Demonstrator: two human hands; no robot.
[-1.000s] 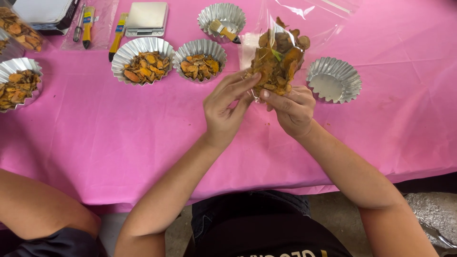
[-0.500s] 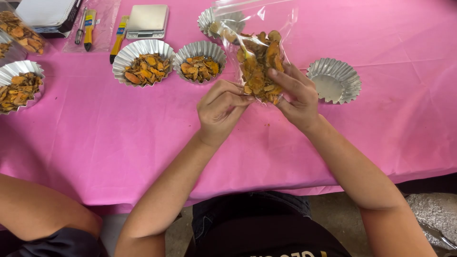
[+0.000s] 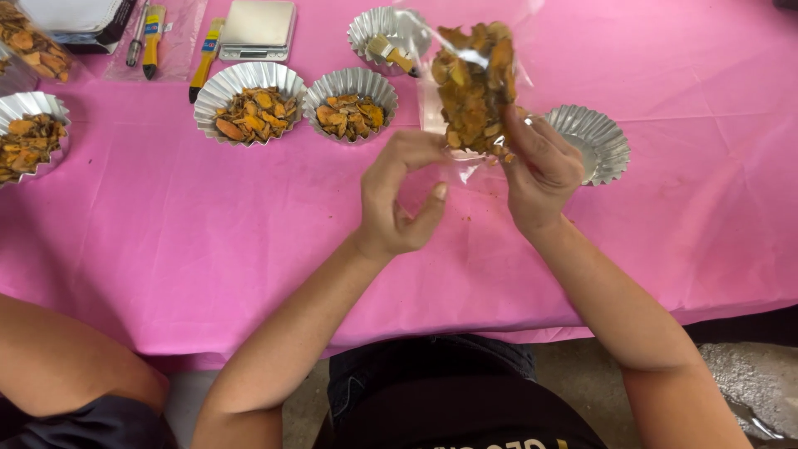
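My right hand (image 3: 540, 166) grips a clear plastic bag (image 3: 474, 83) full of dried orange-brown slices and holds it upright above the pink tablecloth (image 3: 249, 241). My left hand (image 3: 399, 199) is at the bag's lower left corner, with thumb and fingers curled toward it. Whether it pinches the plastic I cannot tell. An empty fluted foil cup (image 3: 594, 137) sits right behind my right hand.
Two foil cups of orange slices (image 3: 249, 104) (image 3: 349, 108) stand at the back, another (image 3: 25, 141) at far left. A foil cup with a small item (image 3: 386, 33), a small scale (image 3: 253, 29), brushes (image 3: 150, 33) and another person's arm (image 3: 66, 366) are also in view.
The bag has been raised and turned upright in my right hand. My left hand has slid down from the bag's side to its lower corner.
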